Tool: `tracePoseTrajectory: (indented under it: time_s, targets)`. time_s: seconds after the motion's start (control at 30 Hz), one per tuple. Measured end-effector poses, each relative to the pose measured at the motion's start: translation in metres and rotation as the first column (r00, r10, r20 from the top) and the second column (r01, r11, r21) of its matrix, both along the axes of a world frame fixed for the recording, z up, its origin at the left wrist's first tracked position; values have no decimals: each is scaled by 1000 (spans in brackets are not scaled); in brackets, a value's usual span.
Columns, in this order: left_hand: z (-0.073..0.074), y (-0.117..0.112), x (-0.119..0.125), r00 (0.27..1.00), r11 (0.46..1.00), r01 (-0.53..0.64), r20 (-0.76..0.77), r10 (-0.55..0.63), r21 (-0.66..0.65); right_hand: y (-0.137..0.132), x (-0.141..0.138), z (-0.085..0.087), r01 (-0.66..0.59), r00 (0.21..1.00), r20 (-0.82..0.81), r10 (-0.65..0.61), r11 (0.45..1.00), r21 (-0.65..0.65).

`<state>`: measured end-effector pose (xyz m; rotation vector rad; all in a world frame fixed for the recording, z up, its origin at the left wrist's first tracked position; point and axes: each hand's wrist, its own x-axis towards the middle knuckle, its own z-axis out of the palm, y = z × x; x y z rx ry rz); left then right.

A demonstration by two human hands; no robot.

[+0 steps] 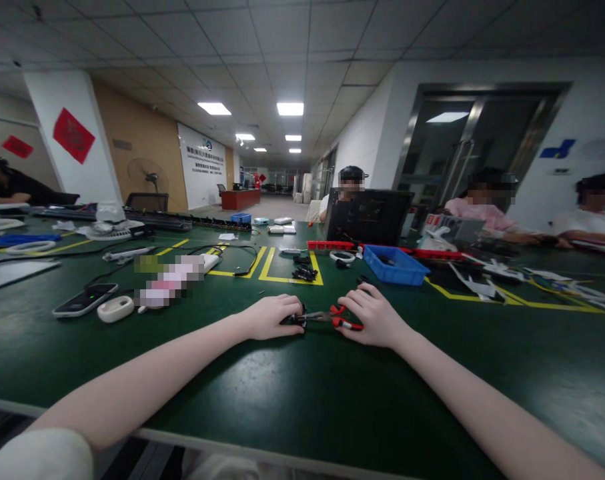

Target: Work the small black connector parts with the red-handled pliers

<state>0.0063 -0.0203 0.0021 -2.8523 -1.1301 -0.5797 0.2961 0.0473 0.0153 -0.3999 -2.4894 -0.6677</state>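
Observation:
My right hand (375, 317) grips the red handles of a pair of pliers (346, 323), whose metal jaws point left. Closed on a small black part (302, 313), my left hand (277, 317) meets the tips of the jaws. What kind of part it is cannot be made out, as my fingers cover much of it. Both hands are low over the green table (262, 387). A little beyond them lies a small pile of black parts (305, 268) inside a yellow taped outline.
A blue bin (396, 265) stands beyond my right hand, near a black monitor-like box (367, 217). To the left lie a phone (85, 300), a white rounded case (115, 309) and cables. Other people sit across the table and at its right side.

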Motion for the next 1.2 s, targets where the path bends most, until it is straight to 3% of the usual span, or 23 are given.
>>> tracePoseTrajectory:
  time_s: [0.33,0.8,1.03,1.2]
  targets:
    - [1,-2,-1,1000,1000,-4,-17,4,17,1,0,-3,13,1000,-15,-13,1000,-14]
    - [2,-3,-2,999,996,-18,-36,21,89,-1,1,-3,45,999,-28,-42,994,104]
    - [-2,-2,-3,999,994,-33,-27,36,108,1,6,2,166,982,-109,-157,983,83]
    - [0,-2,-3,999,995,-24,-32,27,100,3,6,2,191,981,-36,-188,976,108]
